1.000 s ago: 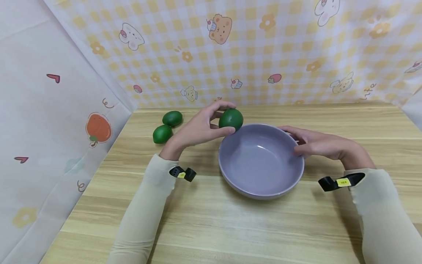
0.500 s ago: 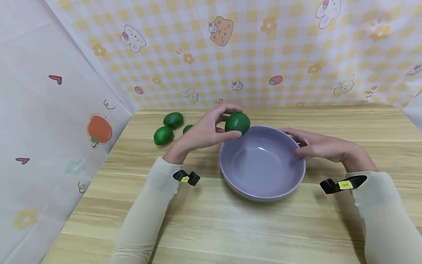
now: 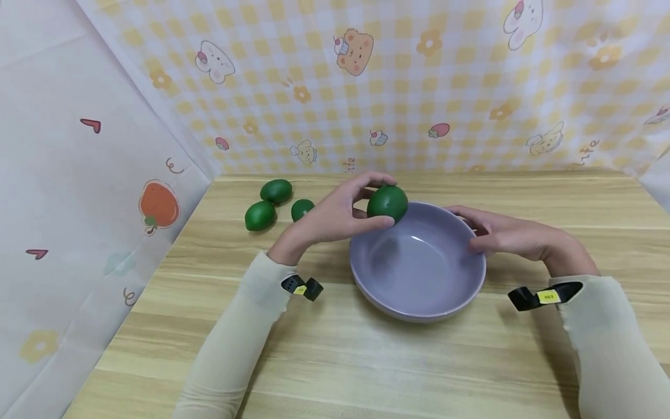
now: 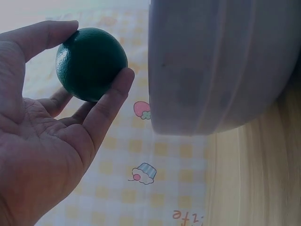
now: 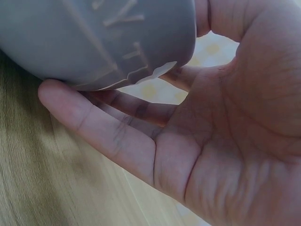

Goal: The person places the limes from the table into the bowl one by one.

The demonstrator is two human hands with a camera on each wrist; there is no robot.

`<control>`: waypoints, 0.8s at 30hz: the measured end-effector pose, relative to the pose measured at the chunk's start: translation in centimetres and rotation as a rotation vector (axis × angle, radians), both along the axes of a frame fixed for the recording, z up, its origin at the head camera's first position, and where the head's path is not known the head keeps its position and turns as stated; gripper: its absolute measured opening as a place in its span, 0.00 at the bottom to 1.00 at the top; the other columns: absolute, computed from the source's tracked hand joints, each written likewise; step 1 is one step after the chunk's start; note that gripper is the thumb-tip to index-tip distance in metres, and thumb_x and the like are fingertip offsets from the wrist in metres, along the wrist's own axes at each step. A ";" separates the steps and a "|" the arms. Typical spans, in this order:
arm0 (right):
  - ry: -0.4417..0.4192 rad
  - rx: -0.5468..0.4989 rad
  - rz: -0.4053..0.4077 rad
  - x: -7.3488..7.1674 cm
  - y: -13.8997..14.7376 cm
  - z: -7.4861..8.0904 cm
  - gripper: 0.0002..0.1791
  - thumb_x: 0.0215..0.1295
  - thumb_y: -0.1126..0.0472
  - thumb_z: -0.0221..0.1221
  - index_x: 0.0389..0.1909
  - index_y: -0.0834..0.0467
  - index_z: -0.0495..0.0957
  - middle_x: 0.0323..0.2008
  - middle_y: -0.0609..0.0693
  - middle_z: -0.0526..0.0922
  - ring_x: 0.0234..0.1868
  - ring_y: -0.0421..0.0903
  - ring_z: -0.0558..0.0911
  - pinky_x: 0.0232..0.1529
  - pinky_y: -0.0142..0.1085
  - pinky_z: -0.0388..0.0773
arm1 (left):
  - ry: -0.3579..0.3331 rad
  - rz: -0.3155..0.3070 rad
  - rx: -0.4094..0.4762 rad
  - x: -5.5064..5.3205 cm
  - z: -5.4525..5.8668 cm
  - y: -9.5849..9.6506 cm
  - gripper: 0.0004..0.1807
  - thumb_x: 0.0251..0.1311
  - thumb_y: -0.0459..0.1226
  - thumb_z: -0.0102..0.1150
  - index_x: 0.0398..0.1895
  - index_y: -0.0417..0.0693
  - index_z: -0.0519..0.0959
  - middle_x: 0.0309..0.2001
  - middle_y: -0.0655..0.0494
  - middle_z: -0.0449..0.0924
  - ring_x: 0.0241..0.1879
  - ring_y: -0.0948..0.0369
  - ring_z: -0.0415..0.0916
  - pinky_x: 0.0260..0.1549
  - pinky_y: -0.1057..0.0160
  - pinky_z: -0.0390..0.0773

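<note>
My left hand (image 3: 340, 210) pinches a dark green lime (image 3: 388, 204) between thumb and fingertips. In the head view this lime overlaps the far-left rim of a wide purple-grey bowl (image 3: 419, 273), and its shadow falls inside. The left wrist view shows the lime (image 4: 91, 64) higher than the hand's palm, beside the bowl's outer wall (image 4: 202, 66). On the right side of the bowl my right hand (image 3: 515, 235) grips the rim, thumb over the edge and fingers along the outside. Up close, its fingers (image 5: 108, 132) reach under the bowl's ribbed wall (image 5: 108, 42).
Left of the left hand, three more limes lie on the wooden table (image 3: 335, 372): one at the back (image 3: 276, 191), a second lime (image 3: 260, 216) against it, and a third lime (image 3: 302, 210) partly behind the wrist. A checked cloth (image 3: 314, 75) hangs behind.
My left hand has moved right with its lime, from beside the bowl's rim to over it. A third lime behind that hand has come into view. The right hand stays on the bowl.
</note>
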State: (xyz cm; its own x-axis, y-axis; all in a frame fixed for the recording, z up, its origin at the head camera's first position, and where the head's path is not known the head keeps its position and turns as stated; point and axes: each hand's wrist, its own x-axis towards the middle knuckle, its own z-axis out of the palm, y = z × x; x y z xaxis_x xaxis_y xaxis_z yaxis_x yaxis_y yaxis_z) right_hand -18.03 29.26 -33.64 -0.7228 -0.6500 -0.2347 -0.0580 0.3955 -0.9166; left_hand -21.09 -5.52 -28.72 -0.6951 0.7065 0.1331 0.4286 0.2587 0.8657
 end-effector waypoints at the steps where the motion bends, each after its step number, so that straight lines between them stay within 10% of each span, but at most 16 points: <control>1: 0.000 0.000 0.000 0.0 0.0 0.0 0.41 0.71 0.63 0.58 0.82 0.52 0.54 0.70 0.63 0.69 0.62 0.51 0.79 0.56 0.38 0.82 | 0.003 -0.002 0.000 0.1 0.0 0.0 0.35 0.65 0.38 0.72 0.74 0.48 0.69 0.72 0.52 0.70 0.66 0.54 0.77 0.52 0.58 0.89; 24: 0.025 -0.041 0.034 -0.1 0.2 -0.4 0.43 0.69 0.62 0.58 0.83 0.53 0.53 0.70 0.63 0.68 0.63 0.47 0.78 0.57 0.35 0.81 | 0.055 -0.049 -0.016 0.3 -0.5 1.0 0.34 0.65 0.38 0.72 0.72 0.49 0.70 0.69 0.52 0.73 0.65 0.54 0.77 0.52 0.61 0.88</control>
State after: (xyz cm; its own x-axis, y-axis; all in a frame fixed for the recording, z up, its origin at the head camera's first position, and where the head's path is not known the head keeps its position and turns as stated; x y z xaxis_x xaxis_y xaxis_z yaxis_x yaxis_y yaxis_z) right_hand -18.14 29.46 -34.01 -0.7056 -0.6827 -0.1896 -0.0933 0.3548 -0.9303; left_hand -20.75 -4.55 -29.19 -0.6517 0.7417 0.1589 0.4880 0.2497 0.8363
